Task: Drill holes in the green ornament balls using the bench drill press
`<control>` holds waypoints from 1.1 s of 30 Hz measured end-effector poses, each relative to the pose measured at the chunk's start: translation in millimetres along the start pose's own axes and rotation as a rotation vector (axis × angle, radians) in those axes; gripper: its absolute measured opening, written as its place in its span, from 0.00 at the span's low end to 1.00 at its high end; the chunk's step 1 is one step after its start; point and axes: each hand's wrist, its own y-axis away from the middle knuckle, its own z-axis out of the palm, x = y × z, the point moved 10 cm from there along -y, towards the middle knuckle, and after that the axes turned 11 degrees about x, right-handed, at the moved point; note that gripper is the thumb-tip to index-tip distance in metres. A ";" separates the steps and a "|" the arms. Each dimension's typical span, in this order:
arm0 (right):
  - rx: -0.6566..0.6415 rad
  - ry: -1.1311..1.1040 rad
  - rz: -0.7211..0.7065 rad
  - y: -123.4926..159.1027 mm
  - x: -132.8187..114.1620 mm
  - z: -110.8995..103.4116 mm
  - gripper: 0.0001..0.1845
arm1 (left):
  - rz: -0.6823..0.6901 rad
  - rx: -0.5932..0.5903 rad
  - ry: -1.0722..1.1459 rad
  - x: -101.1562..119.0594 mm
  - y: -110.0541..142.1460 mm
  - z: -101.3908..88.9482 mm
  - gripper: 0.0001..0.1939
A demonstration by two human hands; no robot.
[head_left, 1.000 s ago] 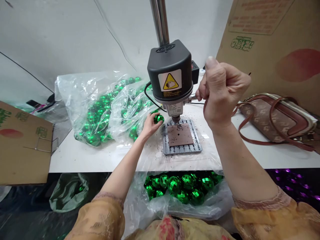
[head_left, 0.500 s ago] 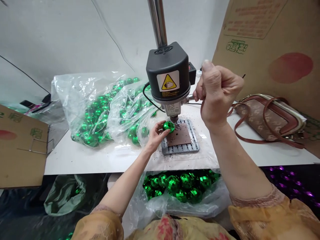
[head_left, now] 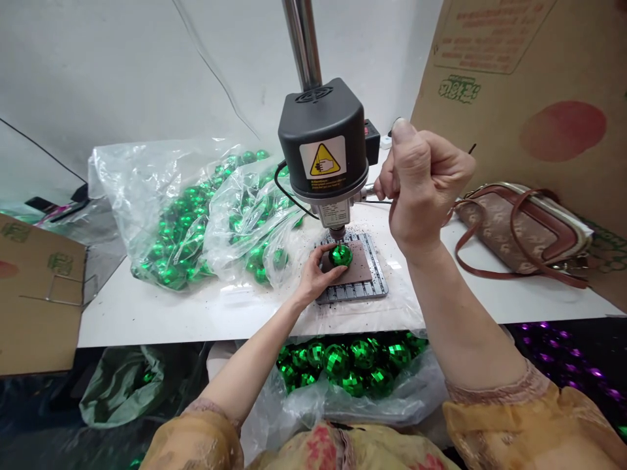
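Observation:
Between the thumb and fingers of my left hand (head_left: 316, 273) is a shiny green mirrored ball (head_left: 340, 255). It sits directly under the chuck of a small black bench drill press (head_left: 323, 140), over a brown board (head_left: 360, 264) on the grey slotted base (head_left: 377, 284). The drill tip appears to meet the ball's top, though I cannot tell how deep. My right hand (head_left: 426, 183) is closed in a fist around the drill press's feed lever (head_left: 367, 191), at the right side of the machine; most of the lever is hidden by the fingers.
Clear plastic bags (head_left: 147, 196) of green balls lie left on the white table (head_left: 147, 320). More green balls (head_left: 337, 359) fill an open bag below the table's front edge. A brown handbag (head_left: 524, 228) and a large cardboard box (head_left: 490, 111) stand right. Dark crumbs surround the base.
My left hand has moved the green ball right and slightly down, from beside the chuck to directly beneath it. My right hand stays on the lever. The view has shifted slightly.

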 end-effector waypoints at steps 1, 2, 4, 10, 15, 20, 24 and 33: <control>-0.002 0.005 0.005 0.3 -0.1 0.3 0.29 | 0.007 -0.007 0.004 2.0 1.6 2.5 0.30; -0.003 0.009 0.013 0.4 0.0 0.5 0.29 | 0.009 -0.010 0.014 3.7 2.9 4.5 0.29; 0.002 -0.001 0.023 0.1 -0.1 0.2 0.29 | -0.001 0.001 0.046 6.1 4.4 6.4 0.27; 0.017 -0.056 -0.021 1.3 -3.5 -1.8 0.29 | -0.041 0.042 0.074 7.7 4.8 6.5 0.26; 0.064 -0.043 -0.068 14.0 -3.4 -13.5 0.30 | -0.061 0.044 0.107 3.5 5.0 7.4 0.26; 0.046 -0.074 -0.150 25.8 -4.9 -21.8 0.30 | -0.061 0.046 0.099 0.9 5.0 7.9 0.25; 0.044 -0.094 -0.186 29.2 -4.6 -24.6 0.31 | -0.061 0.051 0.102 1.9 5.4 7.4 0.25; 0.056 -0.152 -0.280 38.4 -4.9 -31.7 0.30 | -0.057 0.062 0.128 4.0 6.2 7.5 0.25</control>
